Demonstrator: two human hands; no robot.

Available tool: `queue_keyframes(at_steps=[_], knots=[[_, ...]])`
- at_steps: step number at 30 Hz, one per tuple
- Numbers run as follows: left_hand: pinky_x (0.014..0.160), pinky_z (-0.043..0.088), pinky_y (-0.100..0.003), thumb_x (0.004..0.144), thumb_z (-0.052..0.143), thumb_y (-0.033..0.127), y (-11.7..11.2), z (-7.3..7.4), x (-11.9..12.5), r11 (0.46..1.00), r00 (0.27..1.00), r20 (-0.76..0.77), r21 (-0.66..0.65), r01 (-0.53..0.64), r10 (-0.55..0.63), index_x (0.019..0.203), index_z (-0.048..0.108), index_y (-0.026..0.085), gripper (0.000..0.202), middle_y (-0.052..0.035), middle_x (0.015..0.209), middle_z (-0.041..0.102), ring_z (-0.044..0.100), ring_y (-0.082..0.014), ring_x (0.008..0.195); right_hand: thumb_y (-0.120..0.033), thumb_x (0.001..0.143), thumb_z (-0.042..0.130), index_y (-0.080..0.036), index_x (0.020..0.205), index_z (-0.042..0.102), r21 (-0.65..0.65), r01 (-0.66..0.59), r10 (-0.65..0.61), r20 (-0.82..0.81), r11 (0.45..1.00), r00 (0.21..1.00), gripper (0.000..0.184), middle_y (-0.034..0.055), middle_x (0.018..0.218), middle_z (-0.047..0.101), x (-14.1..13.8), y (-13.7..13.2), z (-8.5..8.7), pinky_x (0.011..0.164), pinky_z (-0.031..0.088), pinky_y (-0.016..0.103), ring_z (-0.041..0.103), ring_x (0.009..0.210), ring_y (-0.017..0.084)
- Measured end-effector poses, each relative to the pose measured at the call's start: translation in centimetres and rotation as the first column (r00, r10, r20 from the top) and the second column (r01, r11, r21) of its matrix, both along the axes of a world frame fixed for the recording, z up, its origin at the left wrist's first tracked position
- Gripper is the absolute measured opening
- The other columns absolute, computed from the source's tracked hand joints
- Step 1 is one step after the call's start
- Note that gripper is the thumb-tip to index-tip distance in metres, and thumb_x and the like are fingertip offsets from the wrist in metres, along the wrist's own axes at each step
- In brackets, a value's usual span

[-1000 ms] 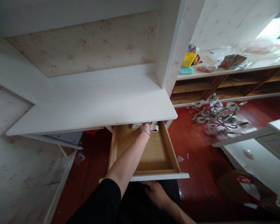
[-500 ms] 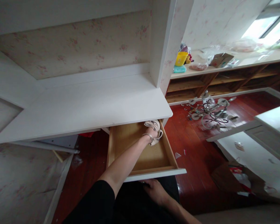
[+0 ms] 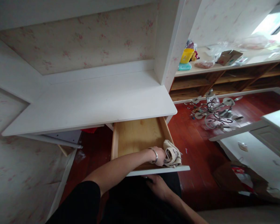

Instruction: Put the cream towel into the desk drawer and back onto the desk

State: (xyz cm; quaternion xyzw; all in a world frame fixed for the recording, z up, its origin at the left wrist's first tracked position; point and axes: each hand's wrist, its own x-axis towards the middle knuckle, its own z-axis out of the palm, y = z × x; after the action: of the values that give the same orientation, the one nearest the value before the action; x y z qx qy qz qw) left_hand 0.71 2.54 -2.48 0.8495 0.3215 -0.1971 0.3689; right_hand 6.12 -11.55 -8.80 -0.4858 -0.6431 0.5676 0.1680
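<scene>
A pale wooden drawer with a white front stands pulled out from under the white desk. My left hand, a silver bangle at its wrist, reaches across the drawer and grips a folded beige cloth. The cloth lies against the drawer's front right corner. Just below the drawer front is my right hand, close to my dark clothing. Its fingers are curled, and what they hold, if anything, is hidden.
On the red wooden floor lies a dismantled chandelier. A low shelf unit carries a yellow cup, a cardboard box and plastic bags. A white cabinet piece stands at right, near a brown bag.
My left hand has drawn the cloth from the drawer's back right side towards its front right corner. My right hand has stayed below the drawer front. The view has shifted slightly.
</scene>
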Motion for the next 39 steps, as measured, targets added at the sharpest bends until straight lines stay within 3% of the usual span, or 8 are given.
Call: queue_keyframes(at_steps=[7,11,18,23,29,31,35,39], knots=[[0.073,0.054,-0.039,0.057,0.074,0.023,0.2,1.5,-2.3,0.988,0.995,-0.089,0.14,0.059,-0.047,0.074,0.073,0.021,0.017,-0.0162,0.087,0.073,0.068,-0.0324,0.084,-0.016,0.077,0.046,-0.027,0.119,0.066,0.009,-0.007,0.007,0.052,1.0,0.999,0.047,0.0002,0.121,0.066,0.0,-0.3,-1.1,0.105,0.038,0.035,0.058,0.115,0.02],[0.068,0.053,-0.041,0.064,0.07,0.026,-0.2,2.1,-7.7,0.972,0.965,-0.225,0.158,0.171,-0.134,0.085,0.075,0.017,0.024,-0.0188,0.088,0.072,0.068,-0.0332,0.079,-0.019,0.079,0.047,-0.024,0.118,0.066,0.008,-0.006,0.005,0.08,1.0,0.997,0.044,0.0021,0.121,0.066,0.0,-0.4,-1.5,0.105,0.038,0.035,0.057,0.116,0.021],[0.07,0.051,-0.033,0.063,0.07,0.026,-1.0,3.1,-16.2,0.983,0.901,-0.432,0.147,0.113,-0.039,0.089,0.073,0.023,0.026,-0.0143,0.094,0.073,0.068,-0.0274,0.083,-0.022,0.081,0.047,-0.024,0.12,0.065,-0.013,-0.037,0.038,0.087,0.999,0.996,0.043,0.0016,0.125,0.064,0.2,-0.3,-2.3,0.109,0.033,0.036,0.054,0.121,0.021],[0.067,0.046,-0.029,0.071,0.063,0.023,-0.8,7.3,-18.6,0.961,0.948,-0.287,0.272,-0.056,0.137,0.096,0.07,0.029,0.027,-0.0064,0.097,0.072,0.065,-0.0244,0.089,-0.023,0.081,0.048,-0.024,0.121,0.065,-0.04,-0.051,0.055,0.107,0.998,0.993,0.043,0.0016,0.126,0.063,0.2,-0.1,-2.3,0.11,0.032,0.037,0.053,0.122,0.021],[0.074,0.043,-0.032,0.082,0.049,0.013,-4.2,13.2,-20.7,0.771,0.952,-0.111,0.617,-0.159,0.284,0.116,0.059,0.032,0.041,-0.0045,0.109,0.066,0.056,-0.0236,0.101,-0.025,0.082,0.047,-0.023,0.116,0.067,-0.034,-0.018,0.022,0.108,0.999,0.994,0.04,0.0027,0.122,0.065,0.0,-0.2,-2.5,0.109,0.034,0.039,0.055,0.12,0.022],[0.073,0.044,-0.033,0.081,0.052,0.016,-5.7,12.5,-21.5,0.794,0.953,-0.138,0.592,-0.14,0.27,0.114,0.06,0.031,0.037,-0.0049,0.106,0.065,0.056,-0.0245,0.1,-0.026,0.082,0.047,-0.021,0.114,0.068,-0.029,-0.006,0.009,0.096,1.0,0.995,0.039,0.0037,0.122,0.066,-0.2,-0.2,-2.4,0.108,0.035,0.04,0.055,0.119,0.023],[0.069,0.046,-0.033,0.074,0.059,0.021,-6.7,8.2,-23.2,0.903,0.955,-0.224,0.421,-0.087,0.196,0.106,0.062,0.029,0.033,-0.0041,0.1,0.064,0.06,-0.0247,0.093,-0.026,0.082,0.047,-0.022,0.114,0.068,-0.032,0.01,-0.008,0.072,0.999,0.997,0.039,0.0037,0.12,0.067,-0.4,-0.2,-2.1,0.107,0.035,0.04,0.056,0.119,0.023],[0.069,0.045,-0.033,0.073,0.056,0.013,-5.4,4.9,-24.1,0.878,0.945,-0.197,0.456,-0.147,0.261,0.112,0.059,0.027,0.042,-0.0052,0.105,0.063,0.061,-0.0226,0.091,-0.027,0.082,0.048,-0.023,0.112,0.069,-0.021,0.006,-0.005,0.085,1.0,0.996,0.037,0.0031,0.119,0.067,-0.4,-0.3,-2.0,0.107,0.036,0.04,0.057,0.117,0.024]])
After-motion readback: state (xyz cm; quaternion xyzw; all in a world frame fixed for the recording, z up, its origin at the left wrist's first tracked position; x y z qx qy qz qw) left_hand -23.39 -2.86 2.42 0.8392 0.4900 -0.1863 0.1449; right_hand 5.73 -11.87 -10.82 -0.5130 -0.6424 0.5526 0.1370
